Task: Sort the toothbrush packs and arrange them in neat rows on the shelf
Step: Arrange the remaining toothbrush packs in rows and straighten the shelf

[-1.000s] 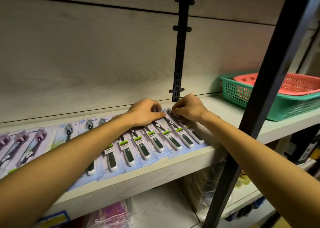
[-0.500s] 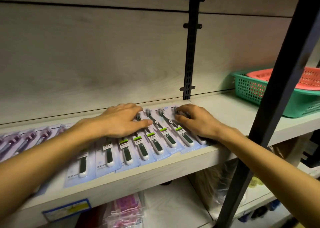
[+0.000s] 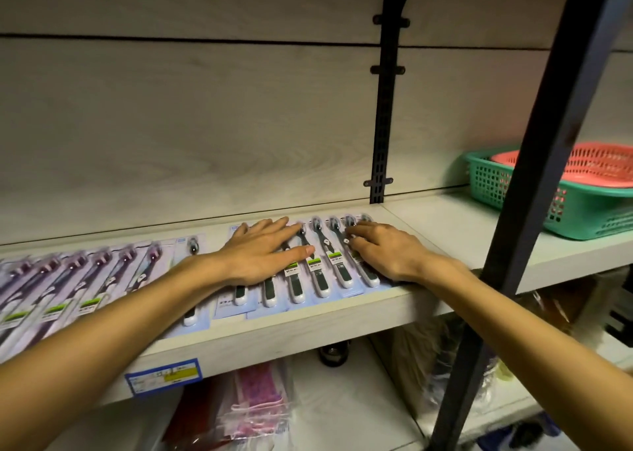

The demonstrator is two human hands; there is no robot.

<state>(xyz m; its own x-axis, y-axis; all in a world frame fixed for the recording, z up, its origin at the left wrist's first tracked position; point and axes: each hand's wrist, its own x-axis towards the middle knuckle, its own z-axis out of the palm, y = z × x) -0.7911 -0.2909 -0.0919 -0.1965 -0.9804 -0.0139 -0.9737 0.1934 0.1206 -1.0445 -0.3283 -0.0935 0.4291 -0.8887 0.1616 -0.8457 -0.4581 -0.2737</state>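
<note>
Both arms are reaching forward over the shelf [image 3: 445, 217]. The left hand [image 3: 260, 251] is lying flat, fingers straight and spread, pressing on the dark green toothbrush packs [image 3: 318, 272]. The right hand [image 3: 387, 248] is resting palm-down just beside it, fingers slightly bent on the last packs of that row, holding nothing. Purple toothbrush packs [image 3: 68, 279] are lying beyond the left forearm. Stacked baskets [image 3: 582, 207] are sitting well past the right hand.

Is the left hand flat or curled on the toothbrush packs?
Flat: the left hand rests with straight fingers on the dark toothbrush packs.
</note>
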